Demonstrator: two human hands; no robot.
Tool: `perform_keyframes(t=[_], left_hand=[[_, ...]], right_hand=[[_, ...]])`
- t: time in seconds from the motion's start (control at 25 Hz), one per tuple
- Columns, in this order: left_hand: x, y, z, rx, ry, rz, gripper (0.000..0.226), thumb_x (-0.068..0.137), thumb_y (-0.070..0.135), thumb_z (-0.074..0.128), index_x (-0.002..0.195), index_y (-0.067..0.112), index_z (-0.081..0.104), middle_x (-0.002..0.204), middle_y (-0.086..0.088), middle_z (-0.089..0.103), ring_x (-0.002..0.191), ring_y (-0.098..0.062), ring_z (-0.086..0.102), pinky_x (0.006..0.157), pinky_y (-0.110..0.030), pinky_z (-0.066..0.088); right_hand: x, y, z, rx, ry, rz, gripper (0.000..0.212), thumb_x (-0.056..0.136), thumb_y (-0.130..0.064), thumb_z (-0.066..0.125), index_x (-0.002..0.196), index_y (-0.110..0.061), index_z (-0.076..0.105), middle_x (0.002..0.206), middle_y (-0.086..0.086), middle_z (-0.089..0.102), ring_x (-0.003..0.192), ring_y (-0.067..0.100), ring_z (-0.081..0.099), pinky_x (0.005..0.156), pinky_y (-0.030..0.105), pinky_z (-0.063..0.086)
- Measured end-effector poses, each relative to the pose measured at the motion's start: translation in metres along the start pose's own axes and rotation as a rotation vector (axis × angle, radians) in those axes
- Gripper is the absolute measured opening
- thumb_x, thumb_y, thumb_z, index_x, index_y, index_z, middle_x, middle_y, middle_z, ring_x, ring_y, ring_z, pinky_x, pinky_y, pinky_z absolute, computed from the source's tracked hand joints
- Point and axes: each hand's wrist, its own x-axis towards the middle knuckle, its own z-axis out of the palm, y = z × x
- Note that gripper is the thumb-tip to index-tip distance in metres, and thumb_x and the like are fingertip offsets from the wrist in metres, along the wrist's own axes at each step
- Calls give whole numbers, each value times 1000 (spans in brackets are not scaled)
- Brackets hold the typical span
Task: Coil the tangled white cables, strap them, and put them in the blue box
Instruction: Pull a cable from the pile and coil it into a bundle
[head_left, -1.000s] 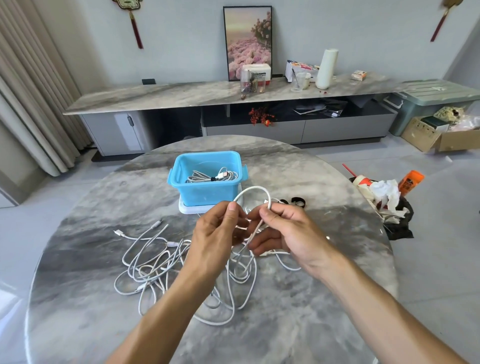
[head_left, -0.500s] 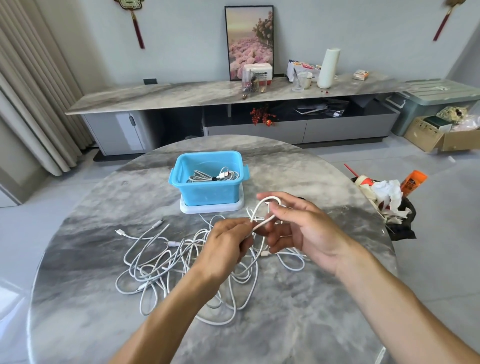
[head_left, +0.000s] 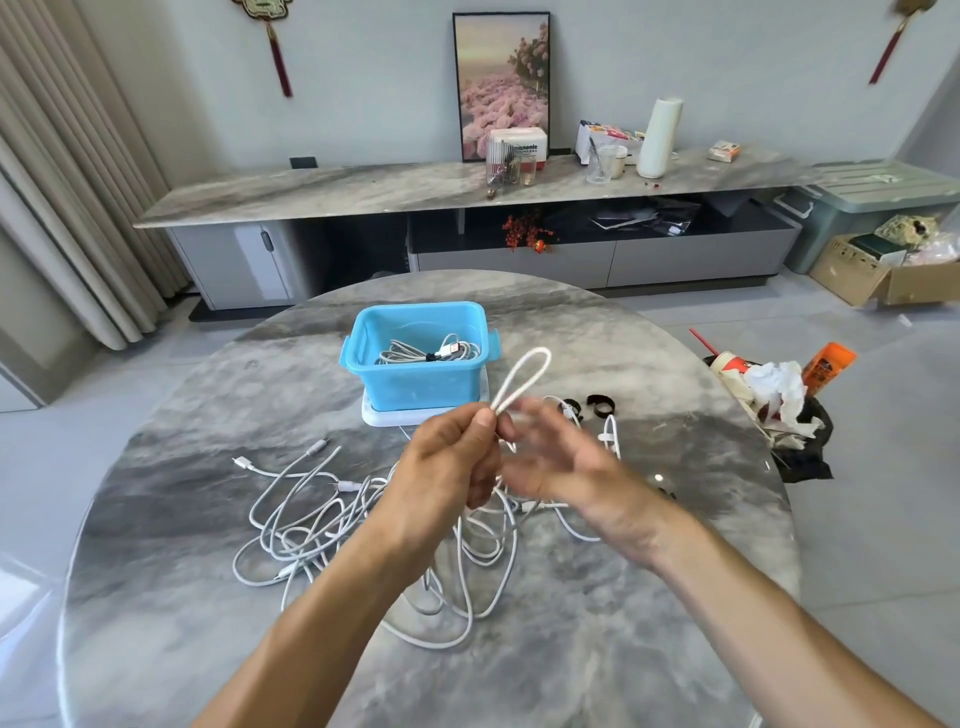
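Head view, the only one. Left hand (head_left: 451, 457) is up over the table (head_left: 156, 519), thumb & forefinger pinched shut on a loop (head_left: 524, 379) of white cable. The loop stands up from the pinch, narrow, tilted to the right, its top in front of the box's right corner.

Right hand (head_left: 566, 467) is just right of the left, fingers spread & loose, blurred. Can't tell if it touches the cable; it doesn't look clamped on anything.

Rest of the cables (head_left: 332, 525) lie in a tangled heap on the table, below & left of the hands, strands running under both wrists. Two plug ends (head_left: 244, 461) stick out at the heap's upper left. One more strand w/ a plug (head_left: 610, 434) lies right of the hands.

Blue box (head_left: 415, 384) sits past the hands, near table centre, on a white lid or tray (head_left: 379, 417). Inside it: one coiled cable (head_left: 431, 353) already strapped w/ a dark tie.

Black straps (head_left: 600, 402) lie on the table just right of the box, curled into rings, two clear, maybe more behind the fingers.

Off the table to the right: a black bag (head_left: 800, 441) w/ crumpled paper & an orange bottle (head_left: 828, 364) on the floor. Back wall has a long low cabinet (head_left: 363, 187) w/ a framed flower picture (head_left: 501, 83) leaning on it.
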Motion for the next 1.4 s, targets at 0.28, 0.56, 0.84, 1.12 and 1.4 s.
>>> perform_keyframes(t=[0.28,0.56,0.84,1.12,1.4], left_hand=[[6,19,-29,-134,272,21,28,105,22,38,85,14,56,58,-2,47,38,-10,26,40,-18,18],[1,-1,-18,956,-41,230,27,103,23,45,81,19,60,69,10,70,57,-1,55,57,-16,38],[-2,-8,-4,478,-26,48,35,105,24,39,81,9,59,58,3,58,55,-8,44,57,-22,36],[0,-15,7,176,184,-30,37,106,24,38,78,10,57,73,-7,64,68,-19,57,64,-27,48],[-7,-24,23,116,82,-79,30,106,28,36,88,9,51,59,-3,47,48,-14,42,43,-25,35]], right_hand=[[-1,4,-19,-1043,80,75,38,87,-45,70,65,-15,61,58,-1,58,53,6,48,55,31,39],[-10,-44,-35,301,281,27,20,85,-20,58,68,-11,54,54,-1,30,40,9,23,41,23,14],[-8,-37,-30,181,408,-48,21,85,-21,57,82,-10,74,72,2,59,63,9,44,59,28,30],[-3,-22,-4,19,336,15,19,98,-11,55,100,-5,73,68,3,60,61,14,59,51,24,43],[-8,-13,-11,25,369,52,20,98,-13,56,98,2,69,74,4,68,65,17,63,51,22,48]])
